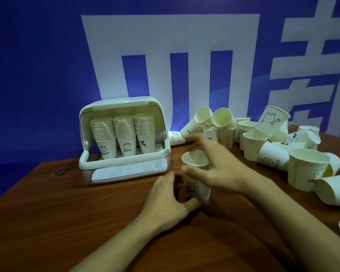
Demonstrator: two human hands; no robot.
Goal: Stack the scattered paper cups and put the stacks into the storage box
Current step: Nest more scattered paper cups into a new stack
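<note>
paper cup (196, 173) upright, mouth up, axis vertical; left hand (171, 201) grips its base, right hand (214, 165) pinches the rim.

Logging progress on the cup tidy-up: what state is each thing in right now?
Storage box: lid up, open.
Stacks in box: three, upright.
Held cup: upright, gripped.
Left hand: holding cup's base.
Right hand: at cup's rim.
Scattered cups: unstacked, many tipped.

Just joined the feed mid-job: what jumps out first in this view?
Centre front, the left hand and right hand close around an upright paper cup on the wooden table. To its left, the open storage box already holds three stacks. A jumble of loose cups crowds the right side.
</note>
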